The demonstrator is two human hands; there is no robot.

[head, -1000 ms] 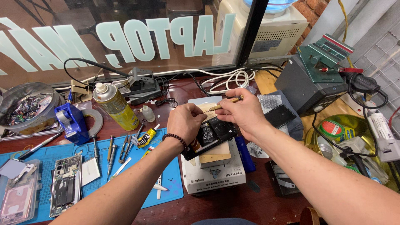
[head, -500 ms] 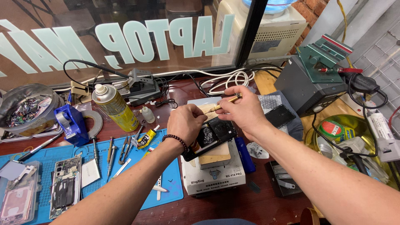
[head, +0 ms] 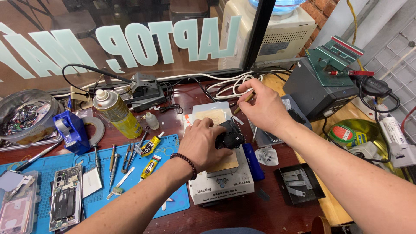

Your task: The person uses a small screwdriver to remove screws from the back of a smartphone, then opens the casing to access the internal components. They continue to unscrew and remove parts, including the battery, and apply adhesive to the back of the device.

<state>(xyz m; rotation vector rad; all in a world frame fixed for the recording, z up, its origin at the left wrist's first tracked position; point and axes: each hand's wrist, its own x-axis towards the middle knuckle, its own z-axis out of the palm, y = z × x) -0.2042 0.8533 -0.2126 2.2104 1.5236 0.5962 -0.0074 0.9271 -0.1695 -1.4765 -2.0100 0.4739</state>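
My left hand (head: 207, 144) presses down on a small black phone part (head: 230, 135). The part lies on a wooden board (head: 226, 162) atop a white box-shaped heating plate (head: 222, 187). My right hand (head: 263, 109) hovers just behind and to the right of the part. It pinches a thin stick-like tool (head: 241, 105) between thumb and fingers, with the index finger lifted. The tool's tip points down towards the back edge of the plate.
A yellow spray can (head: 115, 115), a blue tape dispenser (head: 72, 130) and glue tubes (head: 151, 145) stand to the left. Hand tools and an opened phone (head: 65, 197) lie on a blue mat (head: 39, 173). A black tray (head: 299, 184) and grey machine (head: 320, 92) sit at right.
My right hand has drawn back a little to the right and turned the thin tool from lying across the part to pointing downward. The left hand stays on the part.
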